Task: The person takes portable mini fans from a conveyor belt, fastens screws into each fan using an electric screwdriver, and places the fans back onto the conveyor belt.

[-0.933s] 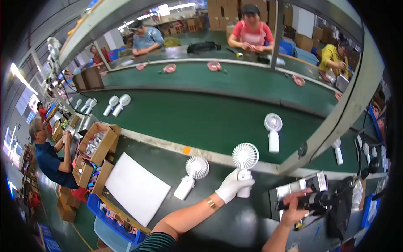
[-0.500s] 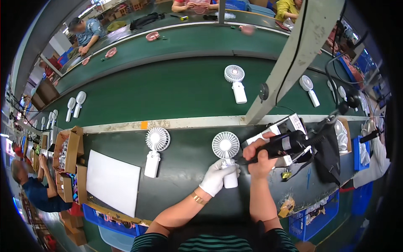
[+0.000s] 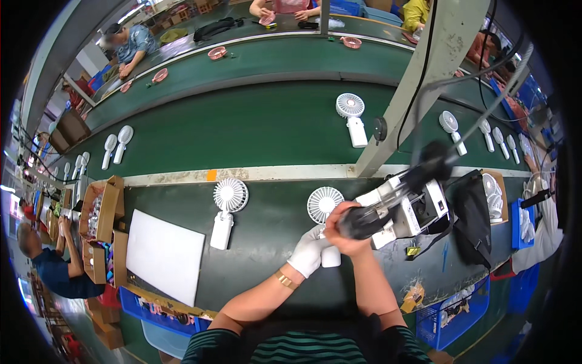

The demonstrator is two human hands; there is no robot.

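My left hand (image 3: 307,252), in a white glove, is closed around the handle of a white handheld fan (image 3: 324,202) on the dark workbench. The fan's round grille points away from me. My right hand (image 3: 348,238), bare, grips a black electric screwdriver (image 3: 371,219), partly smeared by motion. It is held over the fan's neck, close to the left hand. The screwdriver's tip and the spot under it are hidden behind the right hand. Another white handheld fan (image 3: 230,195) lies to the left on the bench, touched by neither hand.
A white flat sheet (image 3: 165,258) and cardboard boxes (image 3: 100,209) are at left. Beyond the bench, a green conveyor (image 3: 242,133) carries several white fans. A metal post (image 3: 424,91) rises at right, near a white device (image 3: 431,209) and a black bag (image 3: 474,215). Co-workers sit beyond.
My right hand has moved left with the screwdriver, from beside the fan to over its neck, and the screwdriver has swung round. Fans on the conveyor appear slightly farther right.
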